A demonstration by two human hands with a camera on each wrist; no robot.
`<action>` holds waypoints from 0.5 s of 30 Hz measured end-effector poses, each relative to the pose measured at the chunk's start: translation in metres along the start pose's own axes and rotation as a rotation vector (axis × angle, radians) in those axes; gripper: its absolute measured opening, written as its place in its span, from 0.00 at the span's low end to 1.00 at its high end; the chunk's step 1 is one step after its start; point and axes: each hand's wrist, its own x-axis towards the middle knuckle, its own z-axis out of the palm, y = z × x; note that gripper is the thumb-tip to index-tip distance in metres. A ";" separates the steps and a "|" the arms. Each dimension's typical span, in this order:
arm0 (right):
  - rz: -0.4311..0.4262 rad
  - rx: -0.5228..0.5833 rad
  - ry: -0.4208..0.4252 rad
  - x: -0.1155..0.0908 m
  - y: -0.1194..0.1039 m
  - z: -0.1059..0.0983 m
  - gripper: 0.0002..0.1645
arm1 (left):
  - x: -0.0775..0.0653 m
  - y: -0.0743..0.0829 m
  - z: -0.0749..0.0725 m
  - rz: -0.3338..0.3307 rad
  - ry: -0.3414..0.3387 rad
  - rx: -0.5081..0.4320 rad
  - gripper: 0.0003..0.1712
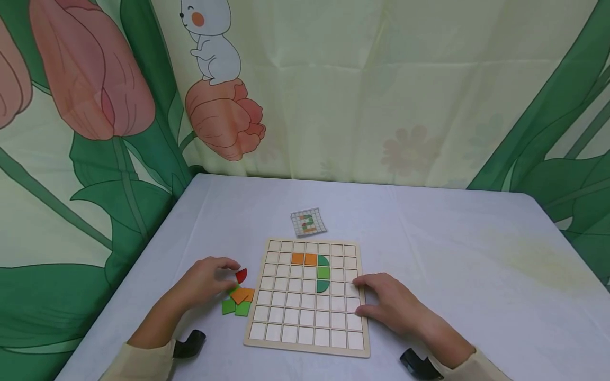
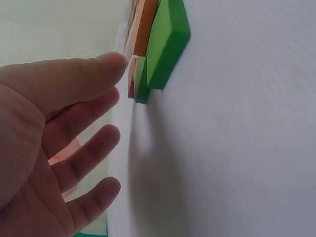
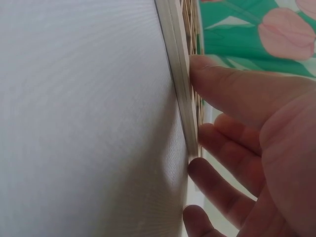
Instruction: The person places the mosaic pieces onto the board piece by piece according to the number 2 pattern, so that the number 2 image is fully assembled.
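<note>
My left hand (image 1: 208, 282) is over the left side of the board, thumb and fingers apart with nothing between them. Its index fingertip is right at a red quarter-round piece (image 1: 241, 275). Just below lie orange tiles (image 1: 240, 296) and green tiles (image 1: 229, 306), some overlapping. In the left wrist view the thumb of that hand (image 2: 59, 113) overlaps the pile's edge near a green tile (image 2: 168, 44). A wooden grid board (image 1: 307, 350) lies flat in the middle. My right hand (image 1: 394, 302) touches its right edge with thumb and fingertips, fingers fairly straight.
On the board sit two orange squares (image 1: 304, 259), a green square (image 1: 323, 272) and dark green rounded pieces (image 1: 323, 286). Behind it lies a small pattern card (image 1: 308, 222). A printed curtain (image 1: 333, 106) hangs behind the white table (image 1: 452, 254).
</note>
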 end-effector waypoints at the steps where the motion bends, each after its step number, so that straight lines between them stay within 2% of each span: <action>1: 0.000 0.000 0.000 0.000 0.000 0.000 0.30 | -0.001 -0.001 0.000 -0.004 -0.002 0.002 0.17; 6: -0.005 -0.003 -0.001 0.000 0.000 0.000 0.30 | -0.007 -0.002 0.000 -0.024 -0.024 -0.024 0.16; 15: -0.012 0.000 0.003 0.000 0.002 0.000 0.30 | -0.013 -0.001 0.001 0.050 -0.074 -0.056 0.15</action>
